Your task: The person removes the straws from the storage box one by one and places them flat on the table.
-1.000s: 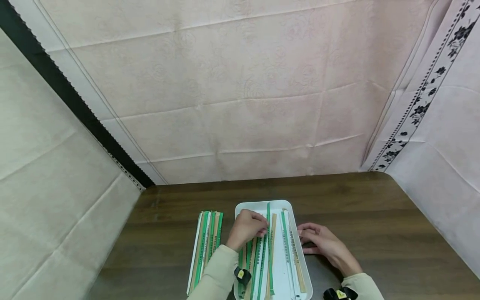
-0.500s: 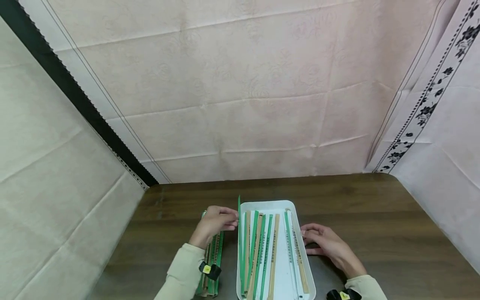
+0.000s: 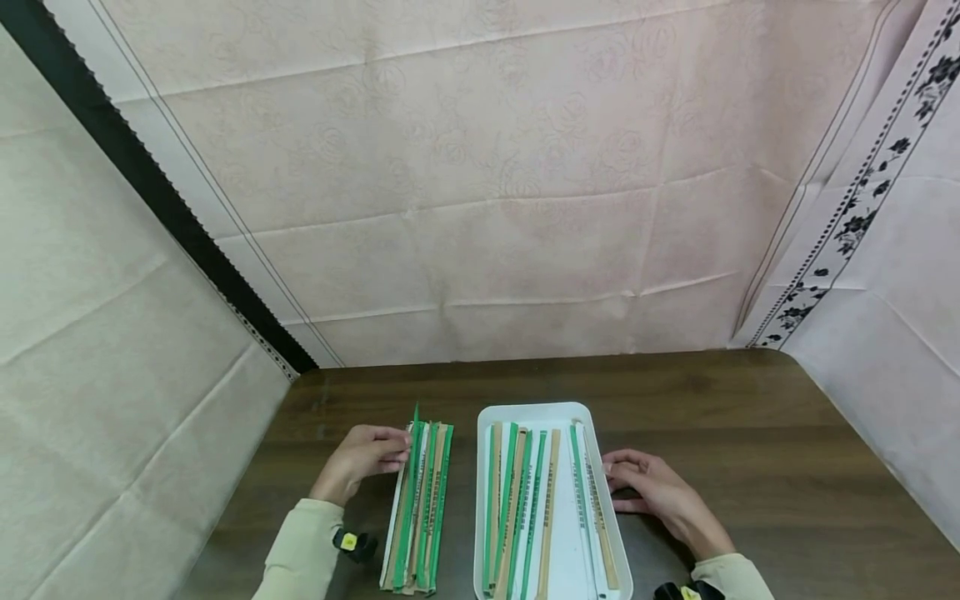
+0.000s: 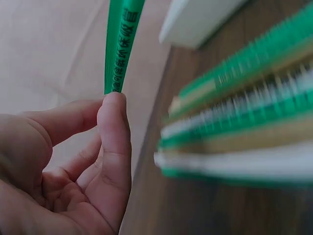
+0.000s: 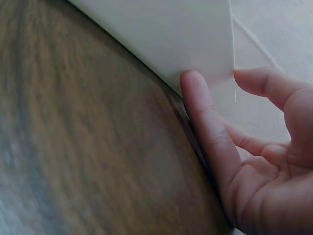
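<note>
My left hand [image 3: 367, 454] pinches a green-wrapped drinking straw [image 4: 120, 46] between thumb and finger, its far end raised. It is at the upper left of a bundle of wrapped straws [image 3: 425, 517], green, white and tan, on the table left of the tray. In the left wrist view the bundle is blurred beside the hand. A white tray [image 3: 536, 411] carries several more wrapped straws [image 3: 517, 508] lying lengthwise. At the tray's right side, my right hand [image 3: 660, 492] holds the edge, one fingertip on the outer wall and another at the rim in the right wrist view.
The brown wooden table [image 3: 375, 387] runs back to a pale cloth wall [image 3: 480, 208]. Cloth also hangs at the left and right sides. Between bundle and tray lies a narrow strip of tabletop.
My left hand has carried the green-wrapped straw leftward out of the tray and over to the bundle. My right hand has stayed at the tray's edge.
</note>
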Demonstrator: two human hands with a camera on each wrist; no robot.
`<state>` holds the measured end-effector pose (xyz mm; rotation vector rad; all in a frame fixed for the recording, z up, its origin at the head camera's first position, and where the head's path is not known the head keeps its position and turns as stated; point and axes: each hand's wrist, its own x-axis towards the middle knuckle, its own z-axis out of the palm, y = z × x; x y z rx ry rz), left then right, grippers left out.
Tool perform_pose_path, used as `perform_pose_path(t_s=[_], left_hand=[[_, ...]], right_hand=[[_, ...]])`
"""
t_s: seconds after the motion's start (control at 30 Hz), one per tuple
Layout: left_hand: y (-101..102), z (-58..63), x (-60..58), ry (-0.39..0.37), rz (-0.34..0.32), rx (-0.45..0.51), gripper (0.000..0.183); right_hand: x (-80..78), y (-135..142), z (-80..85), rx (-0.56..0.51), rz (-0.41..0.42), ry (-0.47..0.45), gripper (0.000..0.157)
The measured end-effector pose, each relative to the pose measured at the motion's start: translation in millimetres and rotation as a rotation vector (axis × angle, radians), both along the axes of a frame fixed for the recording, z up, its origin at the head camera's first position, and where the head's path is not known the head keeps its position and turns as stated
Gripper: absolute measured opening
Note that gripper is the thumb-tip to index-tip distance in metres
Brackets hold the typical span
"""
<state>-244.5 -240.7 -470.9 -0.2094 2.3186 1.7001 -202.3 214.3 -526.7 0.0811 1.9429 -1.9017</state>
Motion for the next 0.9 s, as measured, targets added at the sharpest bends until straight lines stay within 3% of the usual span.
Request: perform_pose_path(t_s=[0.27, 0.5, 0.67, 0.9], left_hand=[[-26.7, -18.9, 0.8, -0.006, 0.057, -0.094, 0.019], [-31.3, -39.4, 1.7, 0.029, 0.082, -0.143, 0.014], [-25.3, -39.8, 2.6, 0.083, 0.086, -0.198, 0.013], [-19.2, -29.8, 3.6, 0.084, 0.1, -0.31, 0.015]], right_hand=[[0.8, 0.4, 0.0, 0.001, 0.0, -0.004, 0.054], [1.2, -1.3, -1.1, -0.003, 0.008, -0.004, 0.056], [0.6, -0.5, -1.9, -0.001, 0.01, -0.006, 0.055], [0.0, 0.2, -1.2, -0.003, 0.008, -0.004, 0.054]])
